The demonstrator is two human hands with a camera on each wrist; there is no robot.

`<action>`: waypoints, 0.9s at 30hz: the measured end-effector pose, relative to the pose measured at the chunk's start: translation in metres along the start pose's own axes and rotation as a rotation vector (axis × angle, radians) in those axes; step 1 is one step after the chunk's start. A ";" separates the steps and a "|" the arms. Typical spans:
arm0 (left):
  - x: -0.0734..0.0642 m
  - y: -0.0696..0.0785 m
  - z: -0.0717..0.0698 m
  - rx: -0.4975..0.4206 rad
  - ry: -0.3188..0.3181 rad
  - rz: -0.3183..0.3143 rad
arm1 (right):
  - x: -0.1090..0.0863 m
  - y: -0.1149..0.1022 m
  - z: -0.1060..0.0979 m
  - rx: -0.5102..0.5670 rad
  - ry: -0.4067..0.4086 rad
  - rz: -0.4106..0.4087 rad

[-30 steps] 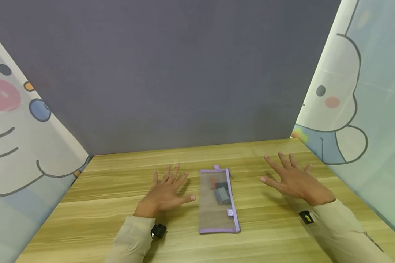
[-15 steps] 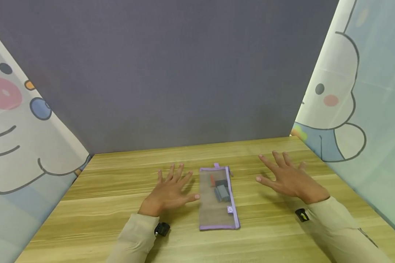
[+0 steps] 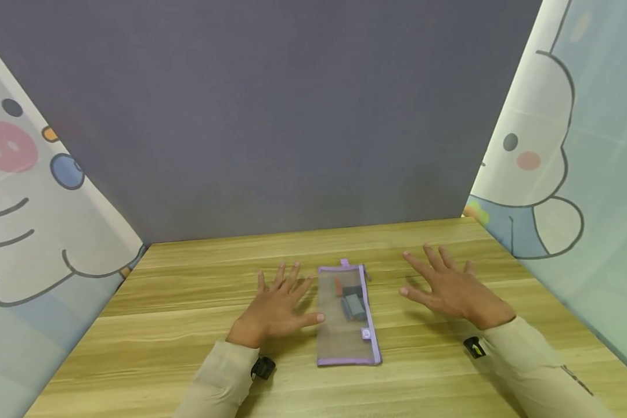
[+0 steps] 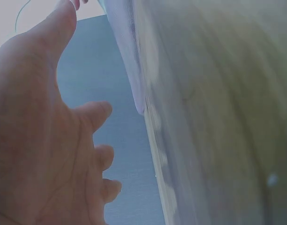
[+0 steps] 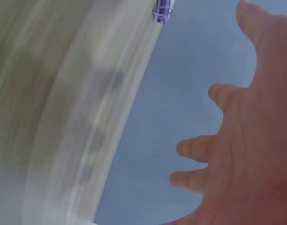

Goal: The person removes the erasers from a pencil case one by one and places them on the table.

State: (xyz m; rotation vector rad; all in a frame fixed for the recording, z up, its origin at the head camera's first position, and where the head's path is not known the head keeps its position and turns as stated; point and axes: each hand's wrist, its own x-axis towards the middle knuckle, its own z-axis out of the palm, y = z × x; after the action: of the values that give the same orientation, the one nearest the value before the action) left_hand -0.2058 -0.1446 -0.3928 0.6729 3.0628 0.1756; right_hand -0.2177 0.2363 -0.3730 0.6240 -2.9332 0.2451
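A mesh zipper pouch (image 3: 339, 342) with purple edging lies flat on the wooden table (image 3: 177, 313). Through its mesh show a grey block-like item (image 3: 354, 306), a dark piece and a small red one. My left hand (image 3: 274, 313) hovers over the table at the pouch's left side, fingers spread, the thumb tip overlapping the pouch's left edge in the head view. To the right of the pouch, my right hand (image 3: 457, 293) is held above the table, its fingers spread too. Both wrist views show palms with nothing in them, and a gap between the fingers and the tabletop.
A dark grey panel (image 3: 303, 116) rises along the table's back edge. Cartoon-printed sheets stand at the left (image 3: 42, 232) and right (image 3: 580, 174). Each wrist wears a small black device, one of them the left wrist device (image 3: 263, 368).
My left hand has drifted right, its thumb now overlapping the pouch's edge. My right hand has moved left, closer to the pouch. The pouch stays in place.
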 end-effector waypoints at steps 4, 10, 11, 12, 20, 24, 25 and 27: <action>0.000 0.002 0.001 -0.004 0.007 0.009 | 0.001 -0.003 0.003 -0.002 0.002 -0.013; -0.001 0.006 0.002 -0.029 0.013 0.007 | 0.003 -0.010 0.008 0.000 0.005 -0.039; -0.001 0.007 0.002 -0.030 0.018 0.006 | 0.003 -0.011 0.009 0.000 0.007 -0.045; -0.002 0.008 0.002 -0.033 0.024 0.005 | 0.004 -0.013 0.010 -0.001 0.007 -0.049; 0.002 0.015 0.007 -0.075 0.029 0.029 | 0.004 -0.018 0.014 0.019 0.005 -0.053; 0.002 0.018 0.008 -0.096 0.027 0.044 | 0.003 -0.020 0.018 0.019 0.016 -0.069; 0.002 0.019 0.008 -0.103 0.026 0.048 | 0.003 -0.021 0.018 0.018 0.016 -0.072; 0.002 0.021 0.009 -0.117 0.026 0.057 | 0.003 -0.023 0.020 0.020 0.019 -0.080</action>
State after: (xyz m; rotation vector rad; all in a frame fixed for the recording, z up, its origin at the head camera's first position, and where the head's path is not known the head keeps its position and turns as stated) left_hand -0.1988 -0.1243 -0.3993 0.7570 3.0299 0.3629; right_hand -0.2125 0.2112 -0.3889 0.7354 -2.8833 0.2700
